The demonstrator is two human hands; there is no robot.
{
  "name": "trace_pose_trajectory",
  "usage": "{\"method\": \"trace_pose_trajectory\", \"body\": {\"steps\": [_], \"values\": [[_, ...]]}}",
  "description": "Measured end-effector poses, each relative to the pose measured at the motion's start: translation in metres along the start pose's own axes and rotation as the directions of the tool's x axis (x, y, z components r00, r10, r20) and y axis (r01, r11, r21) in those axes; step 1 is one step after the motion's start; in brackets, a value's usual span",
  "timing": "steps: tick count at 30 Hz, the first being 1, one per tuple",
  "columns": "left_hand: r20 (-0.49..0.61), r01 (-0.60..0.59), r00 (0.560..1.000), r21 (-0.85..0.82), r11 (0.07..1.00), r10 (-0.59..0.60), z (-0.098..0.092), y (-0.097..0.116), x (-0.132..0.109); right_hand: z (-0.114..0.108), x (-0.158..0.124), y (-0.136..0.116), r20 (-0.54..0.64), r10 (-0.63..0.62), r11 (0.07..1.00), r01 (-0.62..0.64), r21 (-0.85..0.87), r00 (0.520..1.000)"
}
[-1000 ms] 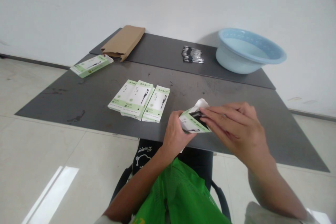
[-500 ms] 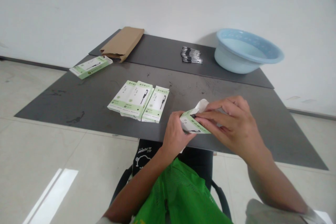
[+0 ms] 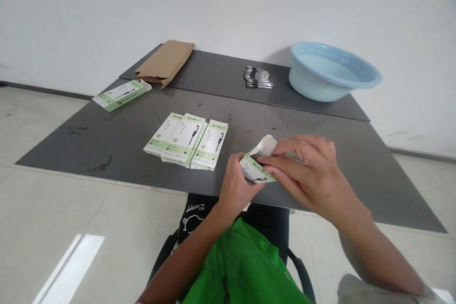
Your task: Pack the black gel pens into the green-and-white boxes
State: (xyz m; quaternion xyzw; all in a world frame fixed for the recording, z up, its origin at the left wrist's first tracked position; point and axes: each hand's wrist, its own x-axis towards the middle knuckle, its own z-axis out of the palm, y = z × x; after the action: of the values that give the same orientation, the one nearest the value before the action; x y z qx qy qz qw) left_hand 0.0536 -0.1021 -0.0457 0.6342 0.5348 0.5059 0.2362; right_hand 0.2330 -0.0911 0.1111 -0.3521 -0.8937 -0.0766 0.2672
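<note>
A small green-and-white pen box [image 3: 253, 171], printed with a picture of a pen, is tilted over the table's front edge with its end flap raised. My left hand [image 3: 237, 183] is wrapped round its left side and holds it. At the box's mouth, the fingers of my right hand [image 3: 311, 166] are closed together, the fingertips at the edge of the opening. The hand and the flap hide whatever is inside the box. Several like pen boxes [image 3: 181, 137] lie overlapping to the left of my hands.
Another pen box [image 3: 123, 94] lies at the far left beside a brown paper bag [image 3: 167, 61]. Several black-and-clear pens [image 3: 257, 77] lie in a bunch at the back of the dark table [image 3: 142, 109]. A light blue basin [image 3: 320, 86] stands at the back right.
My right fingertips have shifted slightly left at the box's mouth, and the opening shows wider. The dark bit seen by the fingertips before is now hardly visible. The view has tipped slightly.
</note>
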Motion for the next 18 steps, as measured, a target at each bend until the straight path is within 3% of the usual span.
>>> {"method": "trace_pose_trajectory", "body": {"steps": [4,14,18], "values": [[0.006,-0.018,1.000,0.006,1.000,0.018,0.001,0.000,0.000,0.005,0.000,0.002,-0.050,0.043,0.999,-0.041,0.035,0.998],[-0.001,-0.040,0.999,0.044,0.998,0.040,0.001,-0.002,0.000,-0.006,0.012,0.005,0.045,-0.010,0.998,0.007,0.069,0.999],[0.004,-0.016,1.000,0.059,0.998,0.016,0.002,-0.002,0.001,0.000,0.014,0.006,0.033,0.033,0.998,-0.035,0.058,0.999]]}}
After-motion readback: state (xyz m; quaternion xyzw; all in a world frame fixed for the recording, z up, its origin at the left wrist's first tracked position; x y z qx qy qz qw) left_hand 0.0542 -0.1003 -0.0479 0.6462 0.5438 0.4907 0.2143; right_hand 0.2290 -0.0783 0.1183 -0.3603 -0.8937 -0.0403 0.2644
